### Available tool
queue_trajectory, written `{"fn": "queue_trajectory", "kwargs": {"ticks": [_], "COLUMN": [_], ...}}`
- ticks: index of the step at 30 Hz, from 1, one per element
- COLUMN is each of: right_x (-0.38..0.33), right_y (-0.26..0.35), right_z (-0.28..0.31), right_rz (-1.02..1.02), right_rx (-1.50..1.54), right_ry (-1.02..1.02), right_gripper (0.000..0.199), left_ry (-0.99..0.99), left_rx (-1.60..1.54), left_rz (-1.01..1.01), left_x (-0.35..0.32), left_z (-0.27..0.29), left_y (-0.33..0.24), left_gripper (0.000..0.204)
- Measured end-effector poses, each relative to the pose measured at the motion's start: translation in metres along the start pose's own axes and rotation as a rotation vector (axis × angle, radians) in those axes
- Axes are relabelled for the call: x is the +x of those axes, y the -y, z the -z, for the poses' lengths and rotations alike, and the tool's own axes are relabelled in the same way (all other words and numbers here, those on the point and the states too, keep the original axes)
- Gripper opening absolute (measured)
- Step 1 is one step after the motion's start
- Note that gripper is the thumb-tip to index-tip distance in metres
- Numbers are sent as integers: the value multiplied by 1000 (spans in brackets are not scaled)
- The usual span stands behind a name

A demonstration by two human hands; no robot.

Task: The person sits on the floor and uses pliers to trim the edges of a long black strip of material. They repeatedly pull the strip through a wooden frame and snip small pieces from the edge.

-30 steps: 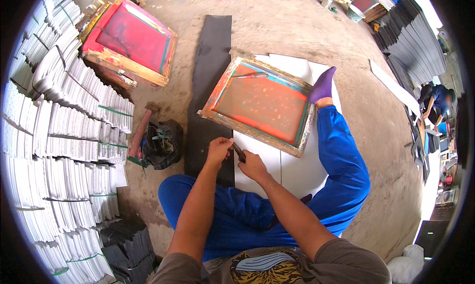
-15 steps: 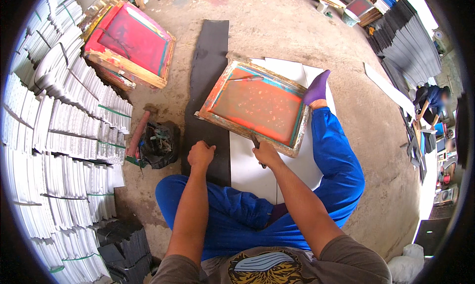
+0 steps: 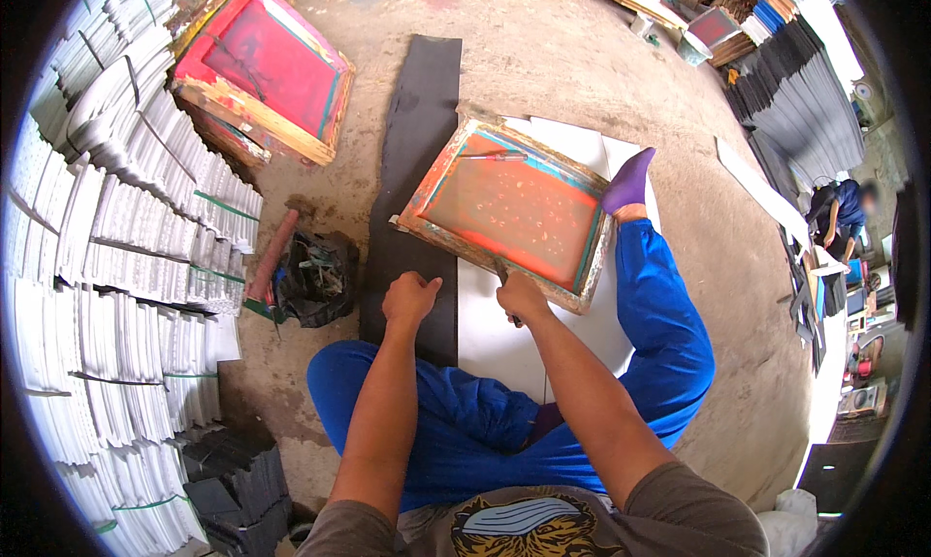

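Observation:
A wooden screen-printing frame [image 3: 572, 295] with orange-stained mesh lies tilted in front of me, its far right corner by my purple-socked foot [image 3: 628, 181]. My right hand [image 3: 525, 298] is closed around a dark hand tool [image 3: 501, 270], whose tip meets the frame's near edge; its exact kind is hard to make out. My left hand [image 3: 411, 298] hovers left of it over a black sheet [image 3: 412, 150], fingers curled together; anything inside them is hidden. A screwdriver [image 3: 495, 157] with a reddish handle rests on the far part of the frame.
White boards [image 3: 485, 334] lie under the frame. To the left are a black plastic bag [image 3: 315, 281], a reddish roll [image 3: 272, 256] and tall bundled white stacks [image 3: 145, 315]. A pink screen frame [image 3: 272, 67] leans farther off. Another person [image 3: 847, 211] bends at the far right.
My left hand has moved slightly right and the thumb side has turned. The right hand stays on the tool at the frame's edge. The whole view has shifted a little.

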State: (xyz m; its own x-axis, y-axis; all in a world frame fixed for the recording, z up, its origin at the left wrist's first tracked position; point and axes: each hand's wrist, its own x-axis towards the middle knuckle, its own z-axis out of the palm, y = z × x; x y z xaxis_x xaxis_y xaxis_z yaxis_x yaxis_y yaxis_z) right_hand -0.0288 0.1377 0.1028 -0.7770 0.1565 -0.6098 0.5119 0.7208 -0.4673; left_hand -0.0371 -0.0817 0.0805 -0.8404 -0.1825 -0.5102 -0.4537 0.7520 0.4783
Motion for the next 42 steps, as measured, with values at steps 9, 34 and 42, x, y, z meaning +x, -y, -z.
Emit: {"fn": "queue_trajectory", "kwargs": {"ticks": [9, 34, 42], "right_x": [30, -3, -17], "right_y": [-31, -4, -38], "right_z": [-53, -97, -74], "right_rz": [130, 228, 145], "right_rx": [-283, 540, 623], "right_ry": [-421, 477, 461], "right_gripper": [27, 24, 35], "left_ry": [8, -215, -226], "left_rx": [-34, -342, 84], "left_rz": [-47, -219, -135], "left_x": [4, 28, -14], "left_z": [-5, -41, -11], "left_y": [-6, 31, -2], "left_gripper": [44, 30, 28]}}
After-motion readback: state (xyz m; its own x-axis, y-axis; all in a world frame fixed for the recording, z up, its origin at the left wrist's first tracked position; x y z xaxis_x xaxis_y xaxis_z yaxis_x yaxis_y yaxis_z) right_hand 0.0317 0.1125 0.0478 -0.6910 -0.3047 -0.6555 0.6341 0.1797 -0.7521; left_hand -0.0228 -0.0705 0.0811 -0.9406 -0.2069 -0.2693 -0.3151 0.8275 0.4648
